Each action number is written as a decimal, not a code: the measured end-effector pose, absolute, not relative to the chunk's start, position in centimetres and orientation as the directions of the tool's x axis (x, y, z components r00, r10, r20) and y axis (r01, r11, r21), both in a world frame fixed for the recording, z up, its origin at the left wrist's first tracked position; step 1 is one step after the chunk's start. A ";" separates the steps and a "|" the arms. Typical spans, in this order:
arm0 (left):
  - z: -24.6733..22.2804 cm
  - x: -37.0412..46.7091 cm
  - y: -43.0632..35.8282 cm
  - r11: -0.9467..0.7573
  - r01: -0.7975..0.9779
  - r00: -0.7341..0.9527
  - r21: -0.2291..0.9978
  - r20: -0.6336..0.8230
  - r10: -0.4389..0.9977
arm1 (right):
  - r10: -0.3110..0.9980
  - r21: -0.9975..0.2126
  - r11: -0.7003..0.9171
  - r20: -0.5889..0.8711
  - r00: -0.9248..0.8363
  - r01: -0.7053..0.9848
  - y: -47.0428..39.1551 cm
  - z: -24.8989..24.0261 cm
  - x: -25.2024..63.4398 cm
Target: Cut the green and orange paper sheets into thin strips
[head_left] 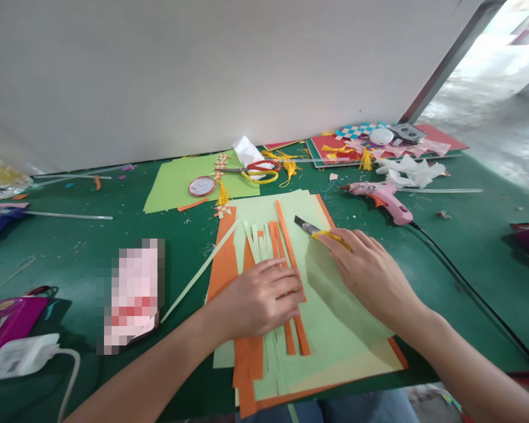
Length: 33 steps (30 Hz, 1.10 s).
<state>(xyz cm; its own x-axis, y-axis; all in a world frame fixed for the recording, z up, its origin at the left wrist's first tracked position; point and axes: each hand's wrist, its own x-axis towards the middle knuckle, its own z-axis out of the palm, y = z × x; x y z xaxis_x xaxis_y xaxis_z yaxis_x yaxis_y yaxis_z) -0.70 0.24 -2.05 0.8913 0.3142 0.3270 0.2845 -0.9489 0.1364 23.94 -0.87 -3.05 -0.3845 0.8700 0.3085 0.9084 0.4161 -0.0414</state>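
My left hand (264,296) lies across several orange and pale green paper strips, its fingers stretched out and a little apart. One orange strip (287,235) runs out from under the fingers. Beneath the strips is a pale green paper sheet (335,352) with orange paper (399,352) showing at its edges. My right hand (365,264) is closed around a yellow-handled utility knife (317,230), whose dark blade points up and left just above or on the sheet; I cannot tell whether it touches. A thin pale green strip (198,273) slants away on the left.
A pink glue gun (385,200) with a black cord lies to the right. Scissors (260,171), a roll of tape (201,186) and light green paper (167,182) lie at the back. At left are a blurred-out phone (134,294) and a white charger (22,357). A white wall (194,76) stands behind.
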 end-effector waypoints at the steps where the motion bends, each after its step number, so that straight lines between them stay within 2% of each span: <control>1: -2.2 -0.8 0.4 -0.945 0.297 0.892 0.137 0.315 0.325 | 0.871 -0.051 0.419 0.303 -0.386 0.906 -0.8 -3.1 24.0; 7: -2.4 -1.2 0.7 -0.920 0.363 0.881 0.147 0.267 0.390 | 0.873 -0.234 0.420 0.369 -0.319 0.877 -2.0 -2.4 25.4; 11: -2.3 -1.2 0.7 -0.914 0.361 0.882 0.183 0.251 0.398 | 0.839 -0.341 0.520 0.377 -0.392 0.784 -4.8 -2.0 26.6; 16: -2.4 -1.1 0.8 -0.908 0.366 0.883 0.205 0.231 0.409 | 0.816 -0.255 0.572 0.274 -0.509 0.780 -8.1 -2.6 27.6; 19: -2.4 -1.1 0.8 -0.909 0.369 0.878 0.192 0.248 0.409 | 0.783 -0.212 0.615 0.275 -0.557 0.760 -8.7 -2.8 27.6; 33: -2.5 -1.1 0.9 -0.910 0.379 0.873 0.167 0.262 0.412 | 0.776 -0.208 0.629 0.234 -0.586 0.749 -8.3 -2.3 26.6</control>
